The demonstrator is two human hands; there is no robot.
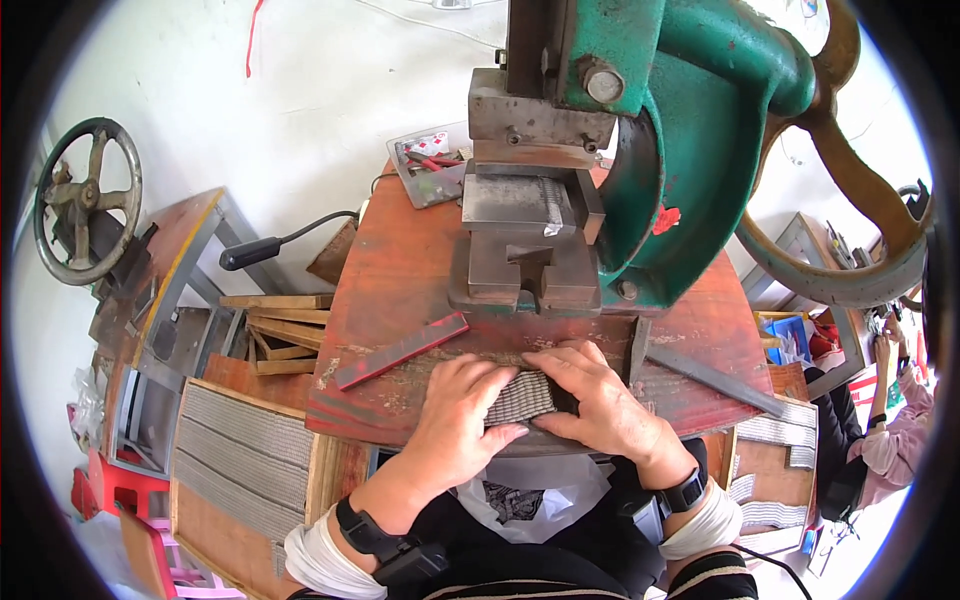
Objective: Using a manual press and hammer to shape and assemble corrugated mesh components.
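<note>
A block of small grey ridged pieces packed in rows lies at the front edge of the wooden table, between my hands. My left hand closes on its left end, thumb along the near side. At its right end my right hand grips, thumb and fingers bent round it. Beyond my hands stands a green press with a steel die block under its ram. Left of my hands lies a flat bar with red edges; to the right is a hammer-like tool with a long grey handle.
Below the table edge hangs a white plastic bag with dark pieces inside. Wooden trays of grey strips stand at the left and right. A clear box of tools sits behind. Another person in pink is at far right.
</note>
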